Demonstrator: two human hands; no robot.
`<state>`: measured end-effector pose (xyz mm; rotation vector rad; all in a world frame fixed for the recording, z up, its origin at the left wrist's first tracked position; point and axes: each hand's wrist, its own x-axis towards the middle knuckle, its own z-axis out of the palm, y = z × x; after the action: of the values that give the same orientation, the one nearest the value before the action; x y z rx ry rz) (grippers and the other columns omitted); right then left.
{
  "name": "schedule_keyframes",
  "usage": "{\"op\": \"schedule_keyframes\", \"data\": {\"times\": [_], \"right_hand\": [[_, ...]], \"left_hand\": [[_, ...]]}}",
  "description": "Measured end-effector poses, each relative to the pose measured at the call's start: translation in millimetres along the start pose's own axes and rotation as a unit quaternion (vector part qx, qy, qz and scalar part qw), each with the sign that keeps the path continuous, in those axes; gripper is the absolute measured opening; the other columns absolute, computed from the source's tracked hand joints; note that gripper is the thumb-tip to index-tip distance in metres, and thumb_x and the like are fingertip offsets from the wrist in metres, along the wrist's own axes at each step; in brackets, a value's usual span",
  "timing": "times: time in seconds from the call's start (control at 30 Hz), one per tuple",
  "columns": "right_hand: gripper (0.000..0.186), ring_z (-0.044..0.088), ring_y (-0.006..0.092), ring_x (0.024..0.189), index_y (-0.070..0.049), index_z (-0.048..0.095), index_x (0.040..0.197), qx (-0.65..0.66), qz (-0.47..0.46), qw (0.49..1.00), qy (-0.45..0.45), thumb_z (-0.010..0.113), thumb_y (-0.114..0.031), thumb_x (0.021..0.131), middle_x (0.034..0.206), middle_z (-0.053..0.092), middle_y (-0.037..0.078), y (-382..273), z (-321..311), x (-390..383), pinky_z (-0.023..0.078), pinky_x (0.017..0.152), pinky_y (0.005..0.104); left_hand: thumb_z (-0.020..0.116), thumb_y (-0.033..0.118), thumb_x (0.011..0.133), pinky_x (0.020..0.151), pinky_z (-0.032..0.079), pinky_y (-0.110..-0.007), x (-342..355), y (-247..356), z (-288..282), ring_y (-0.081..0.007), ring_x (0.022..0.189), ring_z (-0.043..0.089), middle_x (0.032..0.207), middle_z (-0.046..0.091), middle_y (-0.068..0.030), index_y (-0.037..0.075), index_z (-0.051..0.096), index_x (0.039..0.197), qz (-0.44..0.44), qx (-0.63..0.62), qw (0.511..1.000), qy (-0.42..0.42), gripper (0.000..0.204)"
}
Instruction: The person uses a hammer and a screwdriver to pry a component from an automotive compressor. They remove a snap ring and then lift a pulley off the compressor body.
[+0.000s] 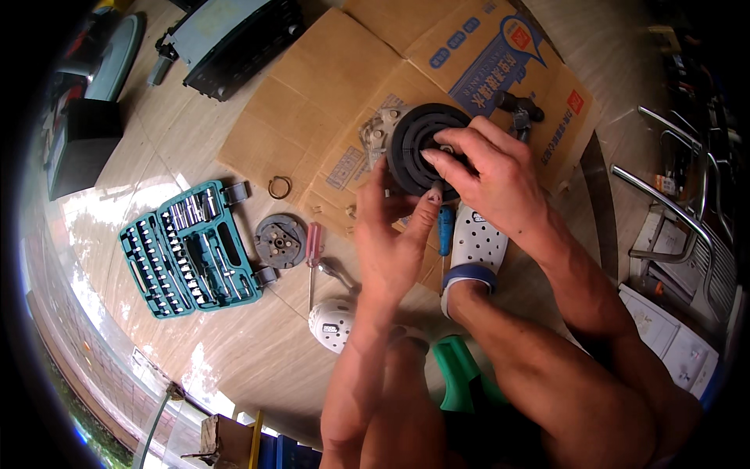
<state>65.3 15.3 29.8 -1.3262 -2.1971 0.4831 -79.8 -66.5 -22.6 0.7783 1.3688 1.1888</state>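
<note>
A black grooved pulley [406, 152] faces up on a grey cast-metal body [376, 133], which rests on flattened cardboard. My left hand [394, 246] grips the pulley's near-left edge, thumb on the near side and fingers around the left. Over the pulley's centre is my right hand [496, 176], its thumb and fingers pinched together at the hub. What they hold there, if anything, is hidden. To the left on the floor lie a grey metal clutch plate [280, 241], a thin open ring [279, 187] and a red-handled screwdriver [313, 242]. A blue-handled tool [446, 230] lies just below the pulley.
An open teal socket set [194, 258] lies on the tiled floor at left. The cardboard [289, 109] spreads beneath the work, with a black fitting [519, 108] on it. A black boxy unit [246, 47] stands beyond. Chrome chair tubing [672, 199] is at right, a green stool [457, 371] below.
</note>
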Motion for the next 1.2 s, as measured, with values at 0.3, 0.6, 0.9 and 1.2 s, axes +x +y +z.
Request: {"op": "schedule_keyframes", "data": {"times": [0.3, 0.6, 0.9, 1.2], "right_hand": [[0.028, 0.073, 0.0286, 0.086, -0.001, 0.069, 0.112, 0.04, -0.025, 0.999, 0.001, 0.075, 0.0, 0.085, 0.098, 0.072, 0.013, -5.2, 0.2, -0.3, 0.059, 0.073, 0.0361], [0.028, 0.074, 0.0257, 0.078, -0.001, 0.069, 0.11, 0.039, 0.006, 0.999, 0.034, 0.078, -0.004, 0.085, 0.09, 0.071, 0.01, -3.9, 9.2, 2.9, 0.059, 0.067, 0.0348], [0.034, 0.071, 0.0283, 0.08, -0.003, 0.07, 0.115, 0.025, 0.017, 0.999, 0.019, 0.079, -0.005, 0.083, 0.093, 0.07, 0.012, -11.3, 5.1, 5.4, 0.058, 0.068, 0.0358], [0.035, 0.071, 0.0308, 0.083, -0.001, 0.068, 0.115, 0.076, 0.0, 0.997, -0.004, 0.078, -0.002, 0.082, 0.095, 0.071, 0.013, 3.2, 1.3, 0.2, 0.057, 0.072, 0.0381]], "left_hand": [[0.082, 0.021, 0.09, 0.084, 0.058, -0.035, 0.0, -1.1, -2.7, -0.0211, 0.092, 0.073, 0.118, 0.059, -0.0163, -0.007, 0.044, 0.149, 0.006, 0.0, 1.0, 0.003, 0.076], [0.082, 0.021, 0.089, 0.083, 0.058, -0.036, 0.0, -2.0, -2.1, -0.0218, 0.093, 0.072, 0.118, 0.059, -0.0165, -0.007, 0.044, 0.149, 0.007, 0.001, 1.0, 0.005, 0.076], [0.083, 0.022, 0.089, 0.084, 0.057, -0.036, 0.0, -0.9, -2.9, -0.0216, 0.093, 0.072, 0.117, 0.059, -0.016, -0.008, 0.043, 0.149, 0.005, 0.012, 1.0, 0.006, 0.077], [0.083, 0.022, 0.09, 0.085, 0.057, -0.035, -0.5, -2.7, -0.5, -0.0201, 0.093, 0.072, 0.119, 0.059, -0.0158, -0.009, 0.041, 0.149, -0.017, -0.008, 1.0, 0.006, 0.079]]}}
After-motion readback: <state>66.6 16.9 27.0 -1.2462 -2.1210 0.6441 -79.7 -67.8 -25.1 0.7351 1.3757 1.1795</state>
